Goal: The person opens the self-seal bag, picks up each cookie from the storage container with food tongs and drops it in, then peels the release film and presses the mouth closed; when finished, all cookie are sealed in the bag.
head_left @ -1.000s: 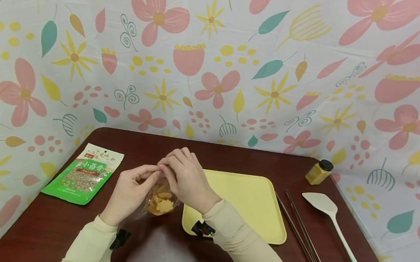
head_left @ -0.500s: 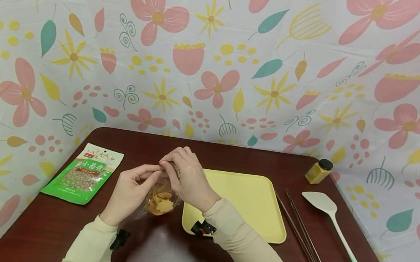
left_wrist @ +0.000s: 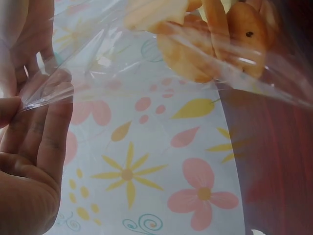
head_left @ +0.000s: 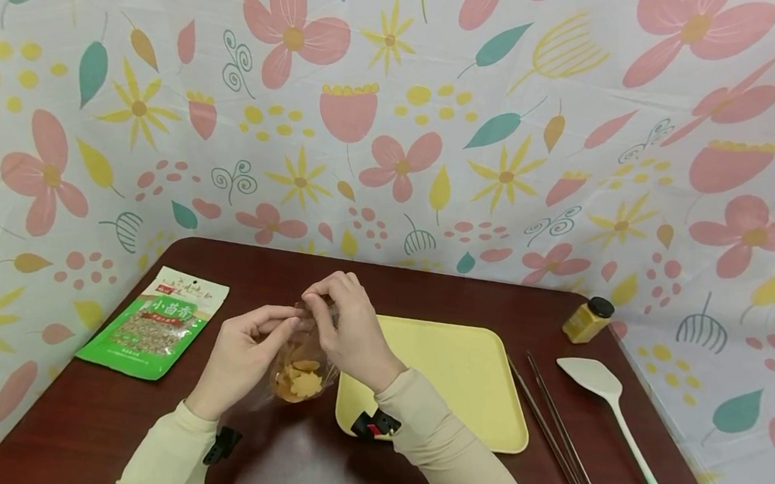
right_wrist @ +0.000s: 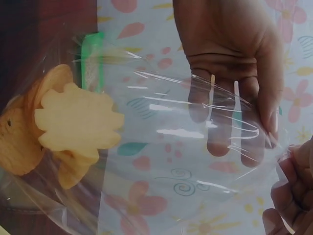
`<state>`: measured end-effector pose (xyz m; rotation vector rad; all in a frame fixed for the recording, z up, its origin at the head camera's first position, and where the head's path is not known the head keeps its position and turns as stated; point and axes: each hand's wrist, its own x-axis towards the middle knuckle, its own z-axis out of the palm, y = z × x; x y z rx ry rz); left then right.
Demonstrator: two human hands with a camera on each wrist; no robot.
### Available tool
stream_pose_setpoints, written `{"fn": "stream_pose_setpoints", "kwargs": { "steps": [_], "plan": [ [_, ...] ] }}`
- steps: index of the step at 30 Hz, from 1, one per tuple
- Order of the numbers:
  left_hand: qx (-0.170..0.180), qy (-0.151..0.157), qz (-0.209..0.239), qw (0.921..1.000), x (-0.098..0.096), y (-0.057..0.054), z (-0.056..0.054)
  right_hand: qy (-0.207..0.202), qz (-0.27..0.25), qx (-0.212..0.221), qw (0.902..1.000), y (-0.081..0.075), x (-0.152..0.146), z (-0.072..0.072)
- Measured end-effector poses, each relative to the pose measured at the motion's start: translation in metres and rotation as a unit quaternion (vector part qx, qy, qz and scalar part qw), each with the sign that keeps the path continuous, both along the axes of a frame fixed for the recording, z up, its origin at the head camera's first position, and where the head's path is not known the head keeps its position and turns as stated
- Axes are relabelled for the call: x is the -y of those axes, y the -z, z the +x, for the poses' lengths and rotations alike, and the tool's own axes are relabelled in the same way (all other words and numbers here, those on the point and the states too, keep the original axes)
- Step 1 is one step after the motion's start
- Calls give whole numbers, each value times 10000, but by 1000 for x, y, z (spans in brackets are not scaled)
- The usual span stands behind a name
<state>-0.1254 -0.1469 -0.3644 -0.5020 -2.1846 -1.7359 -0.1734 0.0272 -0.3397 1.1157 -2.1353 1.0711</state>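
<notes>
A clear plastic bag (right_wrist: pixel 161 112) hangs between both hands in front of the person, left of the yellow tray. Inside it are several golden biscuits (head_left: pixel 303 381), one flower-shaped biscuit (right_wrist: pixel 80 117) among them. The left hand (head_left: pixel 240 353) pinches the bag's upper edge between thumb and fingers; the left wrist view shows thin film drawn taut from those fingers (left_wrist: pixel 49 132). Close beside it, the right hand (head_left: pixel 352 333) pinches the same edge, fingertips a short gap from the left ones. In the right wrist view, the right hand's curled fingers (right_wrist: pixel 296 191) hold the film at lower right.
A green fennel seed packet (head_left: pixel 157 325) lies at the table's left. The yellow tray (head_left: pixel 451 372) sits under the right forearm. Further right are metal chopsticks (head_left: pixel 558 425), a white spatula (head_left: pixel 596 377) and a small yellow black-capped jar (head_left: pixel 589 320). A floral curtain (head_left: pixel 382 160) backs the table.
The right hand has shifted slightly right, widening the gap between the fingertips and exposing more of the bag's edge. The left hand holds nearly the same place.
</notes>
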Motion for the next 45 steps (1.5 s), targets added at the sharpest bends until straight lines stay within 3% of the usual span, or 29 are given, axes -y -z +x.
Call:
{"fn": "stream_pose_setpoints", "kwargs": {
  "steps": [8, 21, 29, 34, 40, 45],
  "plan": [
    [161, 162, 258, 9994, 0, 1, -1, -181, -639, 707, 9953, 4, -3, -2],
    [207, 192, 434, 9987, 3, 5, -3, 60, -1159, 1100, 9871, 8, -7, -3],
    [170, 114, 455, 9988, 6, 2, -1, 176, -1687, 1555, 9732, 9, -12, -6],
    [136, 82, 519, 9985, 10, 8, -4, 309, -2011, 1916, 9601, 10, -15, -9],
    [120, 126, 657, 9977, 13, 12, -4, 262, -2313, 2060, 9505, -4, -18, -2],
    [138, 112, 677, 9975, 14, 13, -4, 365, -2366, 1946, 9512, -18, -19, 6]
  ]
}}
